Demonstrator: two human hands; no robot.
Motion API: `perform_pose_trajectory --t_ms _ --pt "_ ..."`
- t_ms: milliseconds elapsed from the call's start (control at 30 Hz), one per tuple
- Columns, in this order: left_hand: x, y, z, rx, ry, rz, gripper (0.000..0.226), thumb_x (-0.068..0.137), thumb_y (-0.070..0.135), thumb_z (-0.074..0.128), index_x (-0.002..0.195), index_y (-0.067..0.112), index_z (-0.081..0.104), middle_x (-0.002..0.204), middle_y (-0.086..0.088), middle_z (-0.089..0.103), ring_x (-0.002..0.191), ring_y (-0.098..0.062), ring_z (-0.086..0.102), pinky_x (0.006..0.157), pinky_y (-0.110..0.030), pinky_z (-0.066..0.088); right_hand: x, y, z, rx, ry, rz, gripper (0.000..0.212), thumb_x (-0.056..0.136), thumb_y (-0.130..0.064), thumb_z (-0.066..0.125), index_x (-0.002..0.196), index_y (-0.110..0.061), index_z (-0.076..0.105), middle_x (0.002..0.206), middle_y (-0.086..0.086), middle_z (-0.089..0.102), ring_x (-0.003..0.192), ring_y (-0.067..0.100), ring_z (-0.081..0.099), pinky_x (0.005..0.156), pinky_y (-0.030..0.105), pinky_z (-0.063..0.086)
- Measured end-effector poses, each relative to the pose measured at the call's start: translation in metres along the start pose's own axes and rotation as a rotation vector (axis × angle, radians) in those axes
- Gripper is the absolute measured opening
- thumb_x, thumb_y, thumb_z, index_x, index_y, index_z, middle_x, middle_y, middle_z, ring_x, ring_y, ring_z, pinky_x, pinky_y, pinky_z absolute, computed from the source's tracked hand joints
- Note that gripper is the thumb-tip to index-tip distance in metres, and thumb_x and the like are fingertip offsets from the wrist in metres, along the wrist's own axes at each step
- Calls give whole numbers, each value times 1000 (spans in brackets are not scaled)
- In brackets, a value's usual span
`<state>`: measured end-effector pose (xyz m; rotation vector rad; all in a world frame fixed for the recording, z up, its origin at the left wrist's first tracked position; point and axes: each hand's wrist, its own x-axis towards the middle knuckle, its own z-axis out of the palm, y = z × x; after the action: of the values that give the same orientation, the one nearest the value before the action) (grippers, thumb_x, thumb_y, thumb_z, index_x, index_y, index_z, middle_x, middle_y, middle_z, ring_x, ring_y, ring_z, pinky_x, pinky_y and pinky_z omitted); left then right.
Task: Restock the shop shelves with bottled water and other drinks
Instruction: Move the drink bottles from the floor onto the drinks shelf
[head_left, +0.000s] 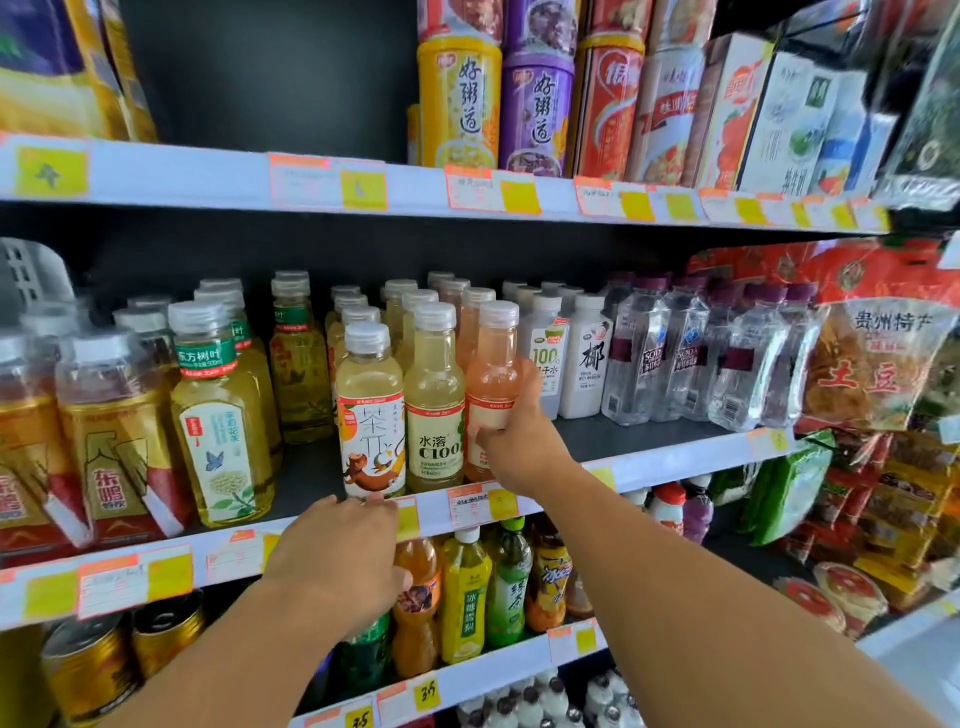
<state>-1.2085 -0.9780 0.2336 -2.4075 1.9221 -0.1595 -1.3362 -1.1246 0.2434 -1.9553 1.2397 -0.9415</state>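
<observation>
Pink drink bottle (492, 389): stands upright, cap up, at the front edge of the middle shelf (675, 457), long axis vertical, label facing out.
Right hand (511, 431): fingers and thumb wrapped round the pink bottle's lower body from the right side, arm reaching in from lower right.
Left hand (337, 551): lies flat against the shelf's price rail, fingers straight and holding nothing, fingertips just under the peach tea bottle (370, 415).
Close neighbours: a pale yellow C100 bottle (435, 400) stands touching the pink one on its left, the peach tea bottle left of that; all three upright in one front row, more of the same behind them.
To the right: white coconut drink bottles (587, 358), then clear water bottles (654, 353) with purple caps.
To the left: green-label tea bottles (223, 415) and amber bottles with gold labels (111, 436).
Above: tall porridge cans (460, 104) on the upper shelf.
Below: iced tea bottles (465, 592) behind the left wrist.
Far right: hanging snack bags (878, 353).
</observation>
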Motion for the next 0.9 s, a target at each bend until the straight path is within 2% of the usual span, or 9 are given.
perform_pose_trajectory --t_ms 200,300,467,600,733,833,900 --pt "3 4 -4 74 -2 13 43 86 56 57 117 25 55 114 3 62 106 -19 58 85 -33 47 3 6 1 21 5 -35 88 92 -17 63 130 -66 1 124 4 64 103 28 67 91 53 55" --pt "4 4 -5 126 -8 57 39 89 53 56 116 24 55 112 3 61 103 -19 59 79 -31 45 3 6 1 27 15 -44 84 94 -14 62 126 -66 5 121 3 65 103 26 66 92 52 55" --pt "7 -5 -10 94 -19 145 35 91 45 56 118 23 55 104 3 59 95 -18 57 74 -30 42 -3 -1 -1 25 2 11 92 96 -10 60 152 -41 -6 115 -1 63 101 21 63 91 39 53" --pt "11 -9 -14 107 -53 177 35 91 39 58 121 22 54 112 1 60 103 -20 58 72 -30 41 -5 -9 2 -12 26 59 96 97 -10 59 155 -36 -13 110 -2 64 97 19 64 84 34 50" --pt "13 -13 -16 112 -61 230 31 91 35 56 119 22 58 111 0 63 102 -22 61 70 -31 41 -4 -14 2 -5 26 105 98 97 -9 60 155 -33 -15 116 -1 62 102 19 63 81 29 47" --pt "12 -17 -20 94 -44 265 30 89 36 57 115 23 60 111 0 64 102 -22 62 69 -32 41 -3 -12 -1 -28 -7 142 99 97 -8 62 156 -30 -14 118 -1 62 104 18 62 75 20 49" --pt "11 -16 -20 90 -32 248 29 88 40 59 112 24 59 109 0 63 100 -23 61 67 -31 40 -13 -5 1 -30 8 126 99 96 -9 62 157 -30 -12 119 -2 62 105 17 62 87 30 54"
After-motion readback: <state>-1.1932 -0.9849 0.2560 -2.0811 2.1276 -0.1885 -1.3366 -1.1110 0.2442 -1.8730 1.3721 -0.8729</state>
